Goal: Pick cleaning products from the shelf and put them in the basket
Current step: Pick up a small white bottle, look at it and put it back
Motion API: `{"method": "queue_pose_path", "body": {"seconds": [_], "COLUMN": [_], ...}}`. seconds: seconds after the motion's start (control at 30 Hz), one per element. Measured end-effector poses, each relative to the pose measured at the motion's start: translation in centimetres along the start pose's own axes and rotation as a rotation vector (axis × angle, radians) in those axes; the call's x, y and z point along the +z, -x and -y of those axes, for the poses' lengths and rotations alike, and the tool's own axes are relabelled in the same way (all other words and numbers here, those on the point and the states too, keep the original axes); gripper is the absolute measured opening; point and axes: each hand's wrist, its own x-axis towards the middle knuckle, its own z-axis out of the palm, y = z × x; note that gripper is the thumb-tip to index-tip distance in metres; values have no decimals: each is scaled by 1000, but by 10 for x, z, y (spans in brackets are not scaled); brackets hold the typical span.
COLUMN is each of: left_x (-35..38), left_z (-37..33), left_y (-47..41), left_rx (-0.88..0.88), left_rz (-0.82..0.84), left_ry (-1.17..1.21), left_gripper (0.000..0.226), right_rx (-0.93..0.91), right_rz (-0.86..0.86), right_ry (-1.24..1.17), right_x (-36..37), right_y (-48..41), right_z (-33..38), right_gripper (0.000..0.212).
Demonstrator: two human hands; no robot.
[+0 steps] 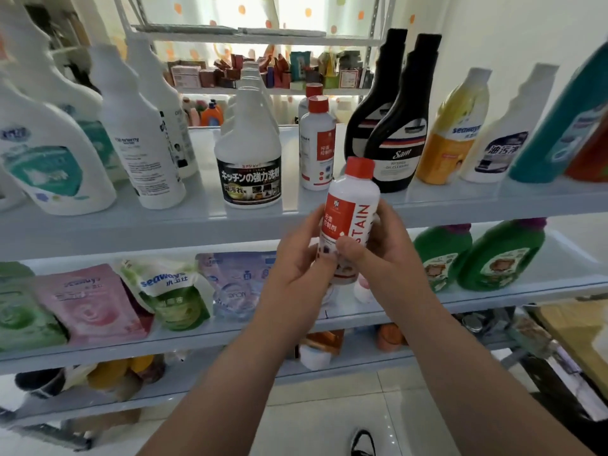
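From the head view, a pale metal shelf unit (131, 225) fills the space in front of the person, with a dotted curtain and bright window behind it and light floor tiles below.

Both hands are raised in front of the gap between the top two boards. The left hand (296, 258) and right hand (385, 258) hold a white stain-remover bottle (352, 205) with a red cap, upright and tilted slightly right. The left fingers curl round its lower left side. The right thumb lies across the front label, with the fingers behind.

Just beyond the hands, on the board above them, stands a matching red-capped bottle (317, 149). To its left is a white jug with a black label (250, 159), and to its right are two black bottles (394, 133). Below and left of the hands lie soft refill pouches (88, 301). Below and right stand green bottles (500, 255).

The bottle is clear of the shelf, so the pick looks done and the person seems to be reading or turning the label. The drop into the basket is not yet done. No basket is in view, so I cannot tell where it sits. The next move would probably need one hand to take the full weight. That hand would then carry the bottle down and away from the shelf edge without knocking the front row.
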Motion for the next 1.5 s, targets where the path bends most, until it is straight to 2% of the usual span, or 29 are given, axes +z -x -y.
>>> {"method": "queue_pose_path", "body": {"seconds": [0.1,0.2,0.33,0.5,0.57,0.63,0.83,0.97,1.1,1.17,1.23,1.3,1.5], "left_x": [-6,-15,-29,-37,-35,-32,-13,-1,4,4,1,-4,-20], "left_z": [-12,-31,-71,-129,-144,-154,-156,-149,-143,-147,-153,-157,-159], "left_y": [-24,-46,-95,-188,-228,-261,-307,-317,-320,-316,-313,-310,-270], "left_rx": [41,144,311,457,389,248,-15,-183,-226,-162,-49,63,404], "left_rz": [-7,-100,-186,-173,-94,31,236,277,296,296,228,107,-328], "left_ry": [-64,-224,-476,-897,-1126,-1356,-1706,-1714,-1645,-1678,-1734,-1710,-1406], "left_gripper": [50,47,40,36,38,41,45,48,40,35,34,34,32], "right_rx": [-53,-72,-94,-129,-114,-102,-98,-101,-107,-106,-109,-111,-116], "right_rz": [-48,-82,-67,-24,4,30,45,52,23,11,1,-8,-52], "right_ry": [14,52,120,119,108,118,109,109,143,154,170,189,259], "right_x": [-2,-3,-6,-5,-3,0,6,6,7,8,9,10,15], "right_y": [-29,-59,-90,-118,-123,-126,-130,-135,-139,-140,-140,-140,-141], "right_z": [2,3,4,-3,-8,-13,-23,-23,-23,-23,-23,-23,-22], "right_gripper": [78,71,73,72,75,80,80,82,82,79,75,76,81]}}
